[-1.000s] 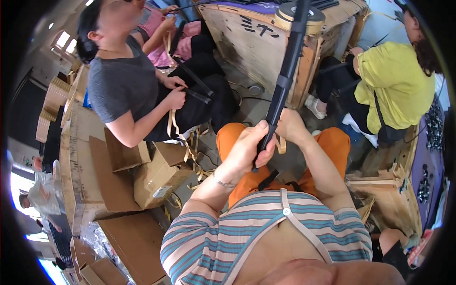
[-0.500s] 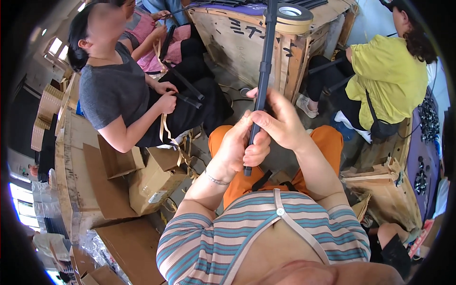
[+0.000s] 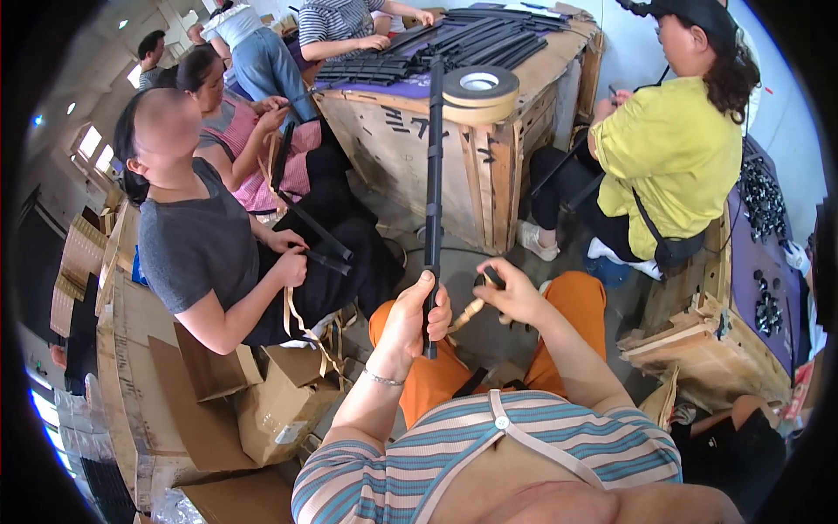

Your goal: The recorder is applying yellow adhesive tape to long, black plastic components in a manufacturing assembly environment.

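My left hand is closed round the lower end of a long black rod, thumb laid along it. The rod stands nearly upright in the view, with raised bands along its length. To the right of the rod, my right hand is closed, apart from it. Between its thumb and fingers shows a small dark cylindrical piece. A tan strip-like piece angles down from those fingers toward the rod's lower end; its exact kind is unclear.
Ahead stands a wooden crate bearing rolls of tape and many black rods. Co-workers sit at left and right, some handling similar rods. Cardboard boxes lie at left; small black parts cover a purple surface at right.
My right hand has left the rod and moved lower, now showing a dark piece and a tan strip. My left hand keeps its hold low on the rod. The view has tilted up.
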